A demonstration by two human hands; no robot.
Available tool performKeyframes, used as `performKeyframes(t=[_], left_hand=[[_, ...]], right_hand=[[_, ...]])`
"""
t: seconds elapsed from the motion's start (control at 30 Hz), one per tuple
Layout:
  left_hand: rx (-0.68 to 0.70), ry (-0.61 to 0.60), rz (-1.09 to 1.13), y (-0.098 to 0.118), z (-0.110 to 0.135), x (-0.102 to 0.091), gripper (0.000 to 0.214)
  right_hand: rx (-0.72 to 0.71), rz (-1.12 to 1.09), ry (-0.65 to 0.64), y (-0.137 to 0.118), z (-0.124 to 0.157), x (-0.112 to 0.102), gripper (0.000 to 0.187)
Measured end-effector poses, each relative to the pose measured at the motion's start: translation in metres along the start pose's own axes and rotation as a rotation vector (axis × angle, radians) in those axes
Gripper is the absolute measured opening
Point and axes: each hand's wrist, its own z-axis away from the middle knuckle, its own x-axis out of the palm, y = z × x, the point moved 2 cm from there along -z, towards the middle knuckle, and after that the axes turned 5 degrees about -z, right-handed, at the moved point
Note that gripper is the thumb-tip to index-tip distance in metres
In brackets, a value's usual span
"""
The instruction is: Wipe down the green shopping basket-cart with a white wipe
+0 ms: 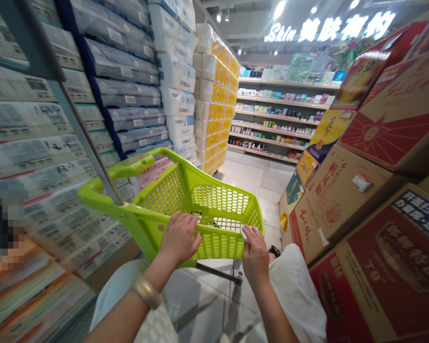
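A lime-green plastic shopping cart (219, 240) stands sideways in front of me, its slotted basket showing nothing I can make out inside. My left hand (180, 238) grips the near rim of the basket, fingers curled over the edge. At the basket's right-hand corner my right hand (255, 252) also holds the rim. A small white thing (244, 233) shows by its fingertips, too little of it to name. The cart's loop handle (128, 167) is to the left, beyond both hands. A gold bangle (146, 291) circles my left wrist.
Stacked packs (125, 71) line the left, with yellow-and-white packs (214, 95) farther along. Cartons (364, 186) rise close on the right. A tiled aisle (250, 174) leads to product shelves (275, 112). A metal pole (84, 138) with a grey handle slants across the left.
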Motion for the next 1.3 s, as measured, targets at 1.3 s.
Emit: performKeyframes(t=[1.3], left_hand=[[-0.038,0.082,0.330,0.013,0.036,0.022,0.033]], right_hand=[[-0.412,-0.112,-0.254,-0.069,0.022,-0.006,0.049]])
